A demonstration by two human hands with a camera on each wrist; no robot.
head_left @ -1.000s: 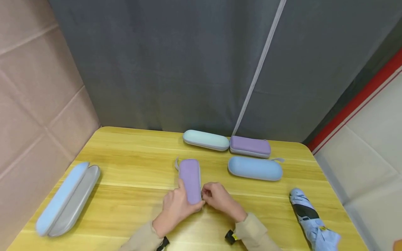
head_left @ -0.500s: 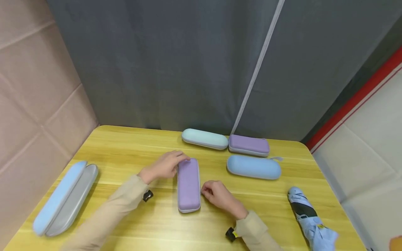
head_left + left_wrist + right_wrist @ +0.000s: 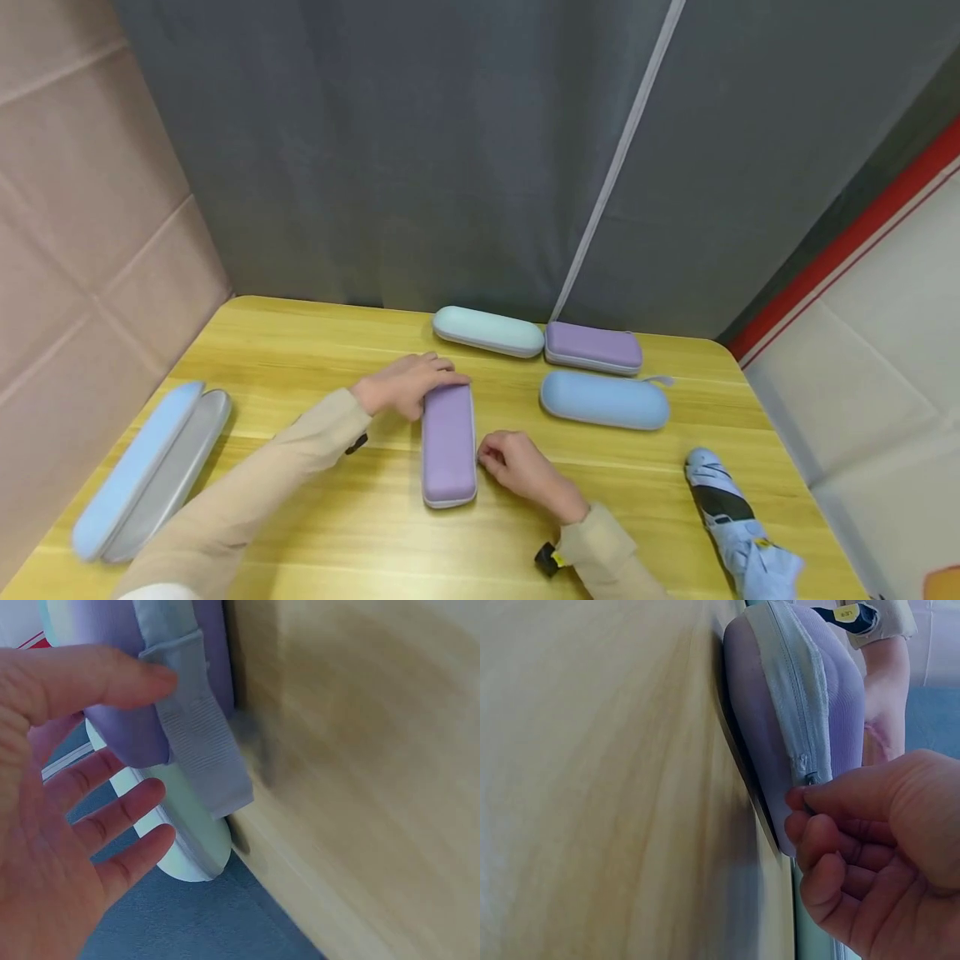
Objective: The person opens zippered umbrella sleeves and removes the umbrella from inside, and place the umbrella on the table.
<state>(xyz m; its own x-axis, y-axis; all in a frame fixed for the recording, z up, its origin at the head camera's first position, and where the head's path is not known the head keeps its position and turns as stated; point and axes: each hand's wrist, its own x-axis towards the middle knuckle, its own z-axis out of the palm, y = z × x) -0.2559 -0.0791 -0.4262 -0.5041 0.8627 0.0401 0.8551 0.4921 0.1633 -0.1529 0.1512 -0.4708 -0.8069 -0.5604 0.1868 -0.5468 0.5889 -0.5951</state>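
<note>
A purple zippered case [image 3: 448,446] lies lengthwise on the table in the head view. My left hand [image 3: 408,386] grips its far end, index finger over the top edge. In the left wrist view, the thumb of this hand [image 3: 82,772] lies at the grey fabric strap [image 3: 202,739]; the other fingers spread loosely and the index is partly hidden behind the case. At the case's right side, my right hand [image 3: 521,468] pinches the zipper pull [image 3: 808,796] between thumb and index, its other fingers curled. The grey zipper band [image 3: 799,697] looks closed above the pull.
Behind the held case lie a mint case [image 3: 487,331], another purple case [image 3: 592,347] and a blue case [image 3: 603,400]. An opened blue case [image 3: 153,471] with grey inside stands at the left. A folded light-blue umbrella [image 3: 738,525] lies right. A grey curtain [image 3: 420,158] hangs behind the table.
My left hand has moved from the near end of the purple case to its far end and now grips there. My right hand stays at the case's right side.
</note>
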